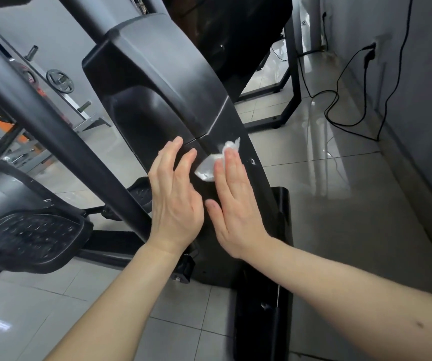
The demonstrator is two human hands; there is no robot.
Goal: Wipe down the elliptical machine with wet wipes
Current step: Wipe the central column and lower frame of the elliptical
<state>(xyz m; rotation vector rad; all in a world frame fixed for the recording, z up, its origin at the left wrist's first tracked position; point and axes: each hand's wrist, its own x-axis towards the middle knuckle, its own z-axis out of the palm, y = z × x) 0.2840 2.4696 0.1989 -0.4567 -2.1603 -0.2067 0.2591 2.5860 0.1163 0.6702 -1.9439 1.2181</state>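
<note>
Two bare hands work on one black elliptical machine (157,82), both laid against its curved front housing. The right hand (235,201) lies flat, fingers (232,165) straight and close together, pressing one crumpled white wet wipe (216,162) against the shell; the wipe sticks out past the fingertips and to their left, just below a slanted seam in the housing. It is pinned under the palm side of the fingers, not pinched between them. The left hand (176,196) sits just beside the right, open, its fingers slightly spread and holding nothing, the tips resting on or very near the shell's left edge; contact cannot be told for certain. One foot pedal (30,241) with a studded tread shows at lower left, and one thick black bar (61,142) runs diagonally across the left side. Behind it stands a weight rack (61,82) carrying several plates. At right, two black cables (360,82) trail from the wall (423,74) down to the glossy tiled floor (340,183). A black desk frame (287,82) stands near the wall.
</note>
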